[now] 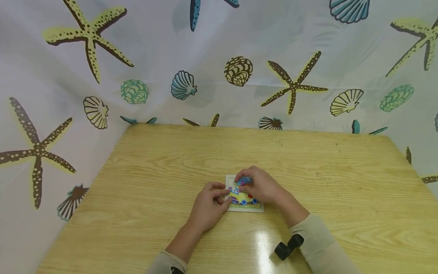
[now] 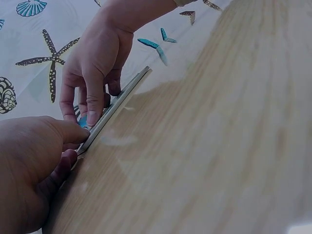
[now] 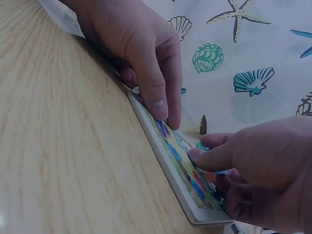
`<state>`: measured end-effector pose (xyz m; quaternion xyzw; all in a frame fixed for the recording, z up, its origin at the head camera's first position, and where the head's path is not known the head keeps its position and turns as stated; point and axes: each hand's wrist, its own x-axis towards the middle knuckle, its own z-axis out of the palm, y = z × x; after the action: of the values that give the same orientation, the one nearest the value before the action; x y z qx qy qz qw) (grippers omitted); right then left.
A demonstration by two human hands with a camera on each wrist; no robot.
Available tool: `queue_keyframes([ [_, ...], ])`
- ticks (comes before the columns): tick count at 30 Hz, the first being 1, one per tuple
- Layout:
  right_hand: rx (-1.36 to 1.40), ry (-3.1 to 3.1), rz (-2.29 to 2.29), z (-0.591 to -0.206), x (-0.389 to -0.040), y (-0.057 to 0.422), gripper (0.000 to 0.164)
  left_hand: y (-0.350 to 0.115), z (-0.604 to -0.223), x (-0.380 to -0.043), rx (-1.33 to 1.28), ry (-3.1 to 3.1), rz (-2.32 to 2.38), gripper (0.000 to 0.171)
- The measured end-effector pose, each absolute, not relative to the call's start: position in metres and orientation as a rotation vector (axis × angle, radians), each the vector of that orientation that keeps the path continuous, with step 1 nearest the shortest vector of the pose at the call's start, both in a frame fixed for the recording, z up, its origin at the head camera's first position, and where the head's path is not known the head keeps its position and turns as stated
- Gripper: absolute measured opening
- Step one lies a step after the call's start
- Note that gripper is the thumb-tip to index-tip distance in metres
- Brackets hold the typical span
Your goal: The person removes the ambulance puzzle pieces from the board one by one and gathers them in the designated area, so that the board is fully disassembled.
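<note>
As fitting seems underway, alignment is needed: blue flat piece (image 1: 245,180) pinched by right hand (image 1: 262,187), white-bordered picture board (image 1: 251,206) gripped by left hand (image 1: 208,207).

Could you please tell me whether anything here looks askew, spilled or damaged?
Nothing looks spilled, and what shows of the puzzle board looks intact. Some dark specks near the far edge of the table look odd against its grain; I can't tell what they are.

Worktop (image 1: 154,163) showing lt. yellowish wood grain, sm. dark marks (image 1: 279,143) twd the back, bright glare (image 1: 263,251) on the nr side; and lying flat on it, approx. mid, a picture board (image 1: 246,209) w/ pale rim & yellow vehicle pic!
</note>
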<state>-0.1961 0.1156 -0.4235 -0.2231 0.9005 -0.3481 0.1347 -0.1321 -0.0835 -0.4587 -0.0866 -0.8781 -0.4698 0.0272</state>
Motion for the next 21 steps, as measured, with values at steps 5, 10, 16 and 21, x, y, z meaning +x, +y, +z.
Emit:
queue_keyframes([
  [5, -0.654, 2.566, -1.05, -0.422, -0.199, 0.122, 0.018, -0.083, -0.46, -0.132, -0.258, -2.72, -1.444, 0.022],
  [10, -0.657, 2.505, -1.142, -0.42, -0.205, 0.133, 0.021, -0.083, -0.46, -0.133, -0.248, -2.732, -1.436, 0.022],
  [16, -0.651, 2.475, -1.114, -0.411, -0.208, 0.146, 0.023, -0.083, -0.459, -0.133, -0.24, -2.732, -1.44, 0.021],
  [21, -0.639, 2.444, -1.089, -0.407, -0.208, 0.157, 0.023, -0.082, -0.46, -0.132, -0.243, -2.724, -1.449, 0.021],
])
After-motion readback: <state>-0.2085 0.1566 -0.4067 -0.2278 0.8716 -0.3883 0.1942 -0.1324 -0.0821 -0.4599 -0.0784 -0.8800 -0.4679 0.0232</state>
